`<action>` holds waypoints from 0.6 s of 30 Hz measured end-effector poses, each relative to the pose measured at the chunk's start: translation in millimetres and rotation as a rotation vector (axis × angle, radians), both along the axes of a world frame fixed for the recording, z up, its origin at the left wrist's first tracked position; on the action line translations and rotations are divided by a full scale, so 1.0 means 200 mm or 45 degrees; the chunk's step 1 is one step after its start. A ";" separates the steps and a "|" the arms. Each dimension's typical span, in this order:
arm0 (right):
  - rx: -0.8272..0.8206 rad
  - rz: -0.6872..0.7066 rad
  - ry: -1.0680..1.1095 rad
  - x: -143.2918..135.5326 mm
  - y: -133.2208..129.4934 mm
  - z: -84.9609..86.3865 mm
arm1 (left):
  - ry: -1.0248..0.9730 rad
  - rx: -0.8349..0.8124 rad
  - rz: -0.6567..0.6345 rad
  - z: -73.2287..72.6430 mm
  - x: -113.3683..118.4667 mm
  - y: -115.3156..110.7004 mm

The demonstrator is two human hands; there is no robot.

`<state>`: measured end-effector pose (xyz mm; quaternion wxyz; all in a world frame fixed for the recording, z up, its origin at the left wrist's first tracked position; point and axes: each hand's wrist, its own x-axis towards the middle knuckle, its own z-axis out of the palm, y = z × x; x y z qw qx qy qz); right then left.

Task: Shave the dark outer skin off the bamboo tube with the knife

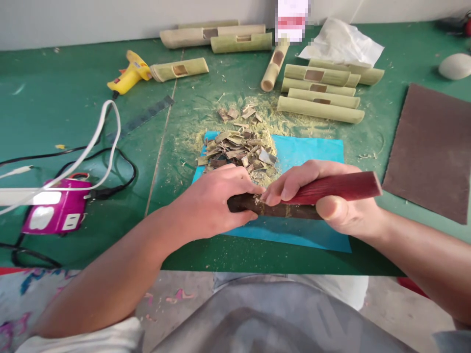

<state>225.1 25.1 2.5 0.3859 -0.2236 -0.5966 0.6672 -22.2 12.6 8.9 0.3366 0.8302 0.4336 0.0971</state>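
Observation:
My left hand [217, 201] is closed around the left end of a dark brown bamboo tube [275, 210], which lies crosswise over a blue sheet [309, 147]. Two pale cut marks run across the tube. In my right hand [331, 189] is a red-handled tool [334, 189], its handle slanting up to the right. The working end is hidden by my fingers, close to the left cut mark and my left fingertips. Just behind my hands, a heap of bamboo chips [239, 152] rests on the sheet amid yellowish sawdust.
Notched bamboo tubes [320, 108] are stacked at the back right, others [241, 43] by the wall. A yellow glue gun [128, 73], purple power adapter [59, 206] and looping cables occupy the left. Brown sandpaper [434, 152] lies right; a white bag [342, 41] stands behind.

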 end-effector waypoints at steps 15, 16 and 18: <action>0.234 -0.328 -0.064 -0.01 -0.04 0.00 | -0.026 0.009 0.023 0.00 -0.02 0.01; 0.244 -0.336 -0.051 0.00 -0.04 -0.01 | -0.033 0.016 0.022 0.00 -0.02 0.01; 0.248 -0.340 -0.020 0.01 -0.04 -0.03 | -0.042 0.029 0.017 0.00 -0.02 0.00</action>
